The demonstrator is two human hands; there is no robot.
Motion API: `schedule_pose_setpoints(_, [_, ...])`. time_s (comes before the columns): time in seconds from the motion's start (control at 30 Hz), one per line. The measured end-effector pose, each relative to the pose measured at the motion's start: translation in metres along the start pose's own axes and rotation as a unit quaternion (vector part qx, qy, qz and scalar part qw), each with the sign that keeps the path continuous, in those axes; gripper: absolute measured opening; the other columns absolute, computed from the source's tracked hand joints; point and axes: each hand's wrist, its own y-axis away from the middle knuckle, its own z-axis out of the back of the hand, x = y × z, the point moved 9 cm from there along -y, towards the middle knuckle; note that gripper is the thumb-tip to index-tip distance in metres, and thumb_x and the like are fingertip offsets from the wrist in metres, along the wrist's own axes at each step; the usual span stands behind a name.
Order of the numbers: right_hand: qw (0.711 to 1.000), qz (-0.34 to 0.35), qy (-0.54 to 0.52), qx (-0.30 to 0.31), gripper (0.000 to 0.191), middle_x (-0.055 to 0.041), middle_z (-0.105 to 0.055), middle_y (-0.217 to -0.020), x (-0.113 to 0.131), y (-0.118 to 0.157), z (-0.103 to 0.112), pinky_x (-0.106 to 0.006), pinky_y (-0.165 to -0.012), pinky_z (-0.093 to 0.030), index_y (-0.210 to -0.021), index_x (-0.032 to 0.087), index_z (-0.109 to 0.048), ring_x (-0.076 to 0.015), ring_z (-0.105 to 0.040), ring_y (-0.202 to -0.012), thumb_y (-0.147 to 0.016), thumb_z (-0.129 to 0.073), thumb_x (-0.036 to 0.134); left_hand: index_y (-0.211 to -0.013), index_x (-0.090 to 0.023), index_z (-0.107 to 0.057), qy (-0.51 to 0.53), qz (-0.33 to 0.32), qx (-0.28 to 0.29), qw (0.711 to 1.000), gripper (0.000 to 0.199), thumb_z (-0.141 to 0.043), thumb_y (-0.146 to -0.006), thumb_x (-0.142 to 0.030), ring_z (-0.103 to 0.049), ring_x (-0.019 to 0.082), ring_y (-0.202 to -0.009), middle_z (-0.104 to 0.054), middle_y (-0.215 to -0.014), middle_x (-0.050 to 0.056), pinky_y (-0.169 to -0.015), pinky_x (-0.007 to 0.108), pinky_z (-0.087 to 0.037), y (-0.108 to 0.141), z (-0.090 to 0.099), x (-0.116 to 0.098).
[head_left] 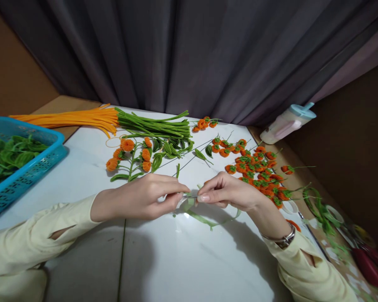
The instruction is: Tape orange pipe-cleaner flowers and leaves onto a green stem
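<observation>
Count, tallied by kind:
- hands: 2, left hand (145, 198) + right hand (228, 191)
- thin grey wire stem (192, 196), frame centre: 1
- pale green tape strip (189, 204), same spot: 1
- fuzzy orange flower heads: at least 6 on the branched green stem (132, 161), centre left; at least 4 in the small upper-centre cluster (201, 123); 20+ in the overlapping pile (261, 176) at right, exact number unclear
- blue perforated plastic basket (28, 181), left edge: 1
- blue-lidded tumbler (285, 125), right: 1

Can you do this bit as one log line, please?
left hand: pinching wire | right hand: pinching wire | green strip: below wire | orange flowers: on table | blue basket: at left
</observation>
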Motion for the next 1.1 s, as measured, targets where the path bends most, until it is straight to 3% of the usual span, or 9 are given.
schedule_pose_setpoints(0.23, [1.0, 0.002, 0.0, 0.016, 0.022, 0.008, -0.043, -0.041, -0.0004, -0.0019, -0.0008, -0.021, -0.037, -0.017, -0.077, 0.01, -0.075, -0.003, -0.029, -0.038, -0.07, -0.077, 0.031, -0.1, -0.012, -0.067, 0.004, 0.002, 0.001, 1.0, 0.028, -0.04, -0.094, -0.017, -0.056, 0.011, -0.059, -0.065, -0.07, 0.004, -0.057, 0.019, -0.043, 0.0002, -0.0001, 0.0002])
schedule_pose_setpoints(0.5, [0.999, -0.002, -0.013, 0.047, 0.024, 0.0096, -0.037, -0.04, -0.0012, -0.0032, -0.0044, -0.021, -0.039, -0.015, -0.081, 0.008, -0.074, -0.0025, -0.024, -0.038, -0.074, -0.074, 0.031, -0.099, -0.011, -0.067, 0.005, -0.001, 0.001, 1.0, 0.025, -0.042, -0.093, -0.014, -0.058, 0.011, -0.061, -0.066, -0.072, 0.004, -0.059, 0.019, -0.044, 0.0004, 0.0005, -0.0006])
schedule_pose_setpoints(1.1, [0.998, -0.014, -0.025, 0.048, 0.022, 0.0088, -0.038, -0.04, -0.0049, -0.0045, -0.0028, -0.021, -0.039, -0.014, -0.08, 0.007, -0.075, -0.002, -0.024, -0.038, -0.072, -0.074, 0.028, -0.1, -0.009, -0.067, 0.002, -0.007, -0.006, 1.0, 0.025, -0.044, -0.091, -0.013, -0.058, 0.012, -0.06, -0.066, -0.071, 0.005, -0.057, 0.02, -0.045, 0.0006, 0.001, -0.0015])
